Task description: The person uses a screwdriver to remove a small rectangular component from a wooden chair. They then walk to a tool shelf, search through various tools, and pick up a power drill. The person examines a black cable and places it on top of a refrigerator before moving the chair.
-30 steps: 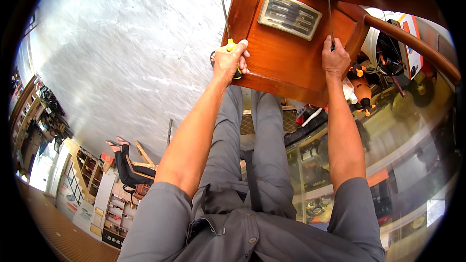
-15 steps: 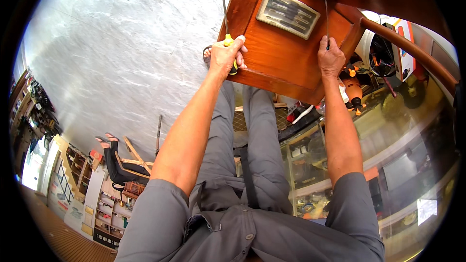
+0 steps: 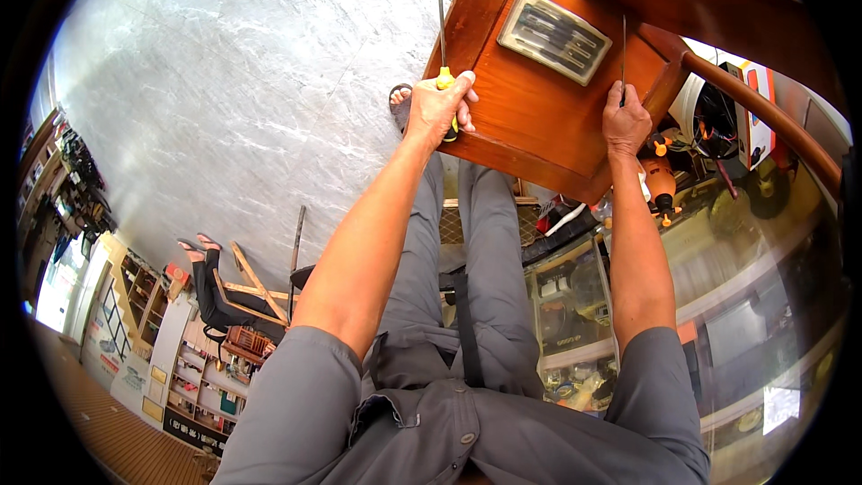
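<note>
Grey floor (image 3: 269,81), glass cabinet (image 3: 736,242), glossy brown chair (image 3: 530,112). Screwdriver (image 3: 445,79), yellow-and-black, long-shafted, gripped by left hand (image 3: 436,113) at chair's left edge; thin tool (image 3: 624,52), gripped by right hand (image 3: 627,121) over chair's right side.

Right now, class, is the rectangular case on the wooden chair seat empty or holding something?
Holding something: several slender, dark pieces show inside the case. Whether it is completely full, I cannot tell.

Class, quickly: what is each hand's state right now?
Left hand: closed around a yellow-and-black screwdriver.
Right hand: closed around a thin-shafted tool.
</note>
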Motion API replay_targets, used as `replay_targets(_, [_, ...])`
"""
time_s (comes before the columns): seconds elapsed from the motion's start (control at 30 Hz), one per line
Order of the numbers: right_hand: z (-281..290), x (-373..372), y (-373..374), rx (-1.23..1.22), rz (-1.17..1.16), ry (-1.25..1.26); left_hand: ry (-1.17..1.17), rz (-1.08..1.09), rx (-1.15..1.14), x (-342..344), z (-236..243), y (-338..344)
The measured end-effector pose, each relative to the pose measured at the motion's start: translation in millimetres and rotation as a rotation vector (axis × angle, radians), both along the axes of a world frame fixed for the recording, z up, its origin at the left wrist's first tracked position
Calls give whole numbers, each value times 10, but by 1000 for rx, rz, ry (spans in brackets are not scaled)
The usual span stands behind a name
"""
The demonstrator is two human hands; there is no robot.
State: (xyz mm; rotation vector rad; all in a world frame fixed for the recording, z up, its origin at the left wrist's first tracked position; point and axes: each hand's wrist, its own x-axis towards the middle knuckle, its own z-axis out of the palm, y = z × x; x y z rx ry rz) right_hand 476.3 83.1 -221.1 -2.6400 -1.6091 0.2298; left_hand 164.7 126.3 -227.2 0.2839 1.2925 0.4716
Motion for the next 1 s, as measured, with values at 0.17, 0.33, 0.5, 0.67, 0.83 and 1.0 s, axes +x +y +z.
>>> replay_targets(0.17, [10, -15, 13, 16, 4, 3, 12, -13, 14, -6, 15, 6])
replay_targets(0.33, [12, -35, 16, 7, 0, 9, 2, 3, 3, -8, -16, -4])
replay_targets(0.5, [12, -28, 21, -7, -1, -9, -6, 5, 14, -12, -8, -6])
replay_targets(0.67, [25, -27, 23, 2, 4, 10, 12, -1, 0, 1, 12, 6])
replay_targets(0.83, [13, -15, 17, -1, 8, 21, 22, -3, -1, 8, 9, 9])
replay_targets(1.0, [19, -17, 44, -36, 32, 13, 34, 24, 0, 18, -14, -17])
